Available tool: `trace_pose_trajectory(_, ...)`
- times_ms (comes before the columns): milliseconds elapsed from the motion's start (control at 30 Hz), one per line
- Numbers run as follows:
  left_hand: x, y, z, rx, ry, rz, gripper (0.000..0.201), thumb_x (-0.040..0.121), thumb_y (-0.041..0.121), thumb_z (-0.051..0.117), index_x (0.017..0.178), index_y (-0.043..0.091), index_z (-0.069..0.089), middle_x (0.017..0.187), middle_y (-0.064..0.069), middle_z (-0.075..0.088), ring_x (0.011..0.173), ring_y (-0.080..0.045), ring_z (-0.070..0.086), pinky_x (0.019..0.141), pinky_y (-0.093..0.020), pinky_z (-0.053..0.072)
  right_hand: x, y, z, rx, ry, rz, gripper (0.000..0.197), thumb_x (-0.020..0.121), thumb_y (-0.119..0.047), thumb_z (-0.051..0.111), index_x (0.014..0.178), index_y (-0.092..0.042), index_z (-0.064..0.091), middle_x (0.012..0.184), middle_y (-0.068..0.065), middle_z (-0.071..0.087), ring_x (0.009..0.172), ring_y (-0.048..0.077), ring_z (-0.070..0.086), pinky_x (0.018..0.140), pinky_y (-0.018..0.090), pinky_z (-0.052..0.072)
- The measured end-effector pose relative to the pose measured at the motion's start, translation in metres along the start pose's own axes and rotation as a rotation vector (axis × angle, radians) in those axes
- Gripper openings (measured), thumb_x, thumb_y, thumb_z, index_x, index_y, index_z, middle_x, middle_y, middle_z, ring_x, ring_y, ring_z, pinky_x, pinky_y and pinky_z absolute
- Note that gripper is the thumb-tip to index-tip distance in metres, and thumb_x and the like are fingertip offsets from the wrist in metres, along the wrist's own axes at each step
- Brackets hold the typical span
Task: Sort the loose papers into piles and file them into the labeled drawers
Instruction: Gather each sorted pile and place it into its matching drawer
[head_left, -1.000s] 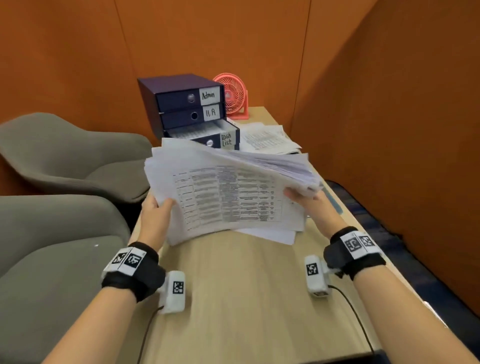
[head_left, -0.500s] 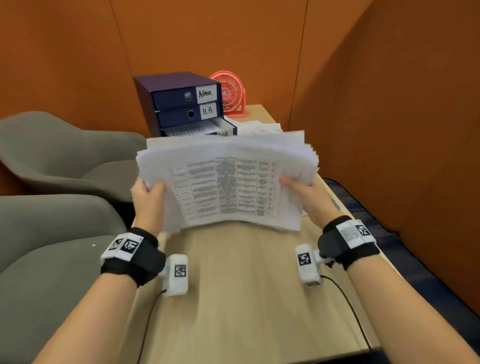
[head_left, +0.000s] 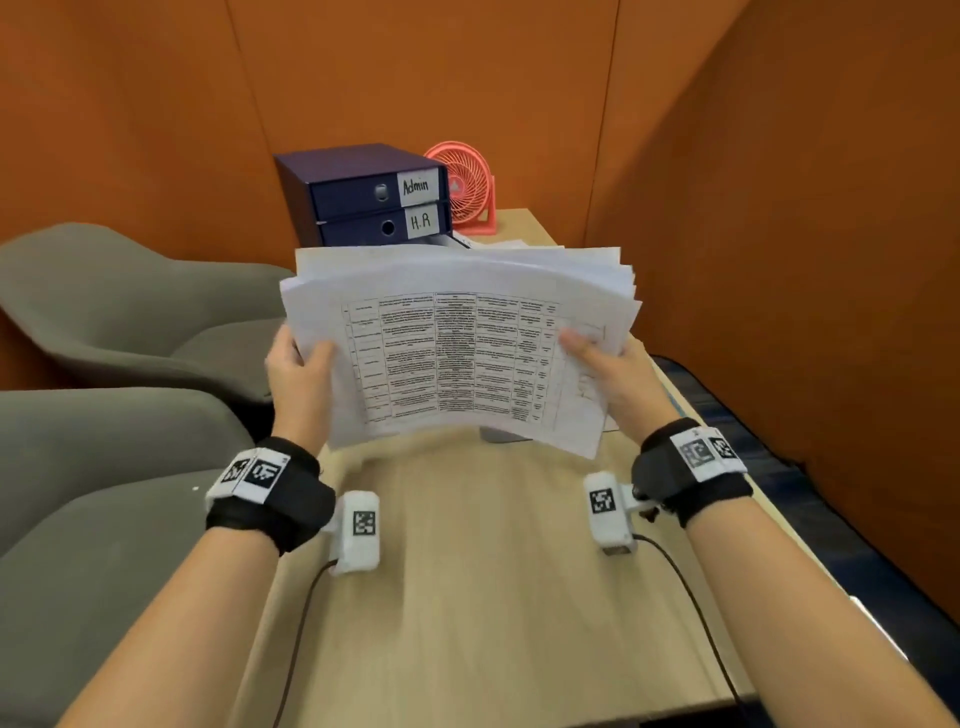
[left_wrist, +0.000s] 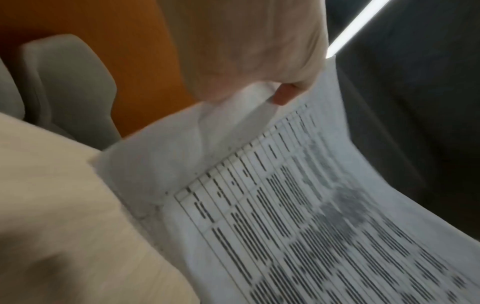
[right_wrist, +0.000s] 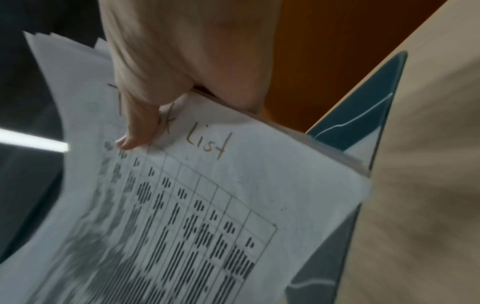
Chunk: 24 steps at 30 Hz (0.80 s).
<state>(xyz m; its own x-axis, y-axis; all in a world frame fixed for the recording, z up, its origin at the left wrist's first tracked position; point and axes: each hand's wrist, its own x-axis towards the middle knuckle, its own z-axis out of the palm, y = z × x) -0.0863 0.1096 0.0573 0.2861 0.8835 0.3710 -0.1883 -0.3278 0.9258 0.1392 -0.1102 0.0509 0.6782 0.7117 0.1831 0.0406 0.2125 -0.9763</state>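
Paper stack (head_left: 457, 353) — L hand (head_left: 298, 374) + R hand (head_left: 613, 374) at side edges, thumbs on top

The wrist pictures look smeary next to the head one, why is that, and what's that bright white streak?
Left wrist view: motion blur smears the table and the print on the papers; the streak looks like a ceiling light. Right wrist view: similar smear, yet "List" is legible. Head view: sharper; drawer labels read clearly.
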Motion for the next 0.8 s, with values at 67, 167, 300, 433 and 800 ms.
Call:
trace_pose_trajectory(67,0.008,0.0,-0.012,-0.042,-0.051,-0.024,0.014,0.084,0.017,0.05,0.092,0.028,0.054,0.092,0.005,0.06,0.081,-0.009,0.055,0.068,-0.027,0.043,0.001,-0.007,-0.011,0.046,-0.018,0.011,0.035,0.088,-0.024,0.069,0.12,-0.01,0.066,0.119,0.01,0.071,0.11,0.031,0.068,0.094,0.05,0.053)
trace_pose_trajectory(167,0.0,-0.016,-0.018,-0.094,-0.149,-0.204,0.027,0.083,0.03,0.049,0.108,0.022,0.053,0.111,-0.001,0.062,0.097,-0.016,0.057,0.075,-0.032,0.045,-0.004,0.003,-0.02,-0.005,-0.065,0.088,0.042,0.084,-0.028,0.071,0.122,-0.013,0.064,0.118,0.008,0.071,0.109,0.028,0.068,0.095,0.051,0.053)
trace_pose_trajectory(300,-0.027,-0.016,0.006,-0.045,-0.051,-0.166,0.011,0.089,0.005,0.045,0.085,0.011,0.053,0.077,0.006,0.057,0.068,-0.003,0.051,0.075,-0.027,0.04,-0.01,0.016,-0.006,-0.012,-0.043,0.082,0.04,0.083,-0.017,0.073,0.122,-0.012,0.065,0.116,0.008,0.072,0.107,0.028,0.069,0.097,0.051,0.052)
trace_pose_trajectory(433,-0.011,-0.003,0.005,-0.181,0.038,-0.042,0.01,0.076,0.01,0.046,0.076,0.017,0.052,0.061,0.017,0.056,0.057,0.002,0.048,0.057,-0.019,0.04,-0.002,-0.001,-0.009,0.072,-0.019,0.017,0.037,0.087,-0.012,0.07,0.123,-0.012,0.064,0.122,0.011,0.069,0.112,0.03,0.067,0.094,0.052,0.053)
trace_pose_trajectory(800,-0.013,0.002,0.005,-0.126,0.025,0.038,0.017,0.074,0.008,0.04,0.083,0.019,0.048,0.077,0.004,0.048,0.068,-0.003,0.045,0.062,-0.021,0.036,-0.008,-0.006,-0.011,0.093,-0.017,0.013,0.043,0.087,-0.01,0.07,0.128,-0.007,0.06,0.121,0.015,0.069,0.111,0.033,0.067,0.091,0.052,0.055)
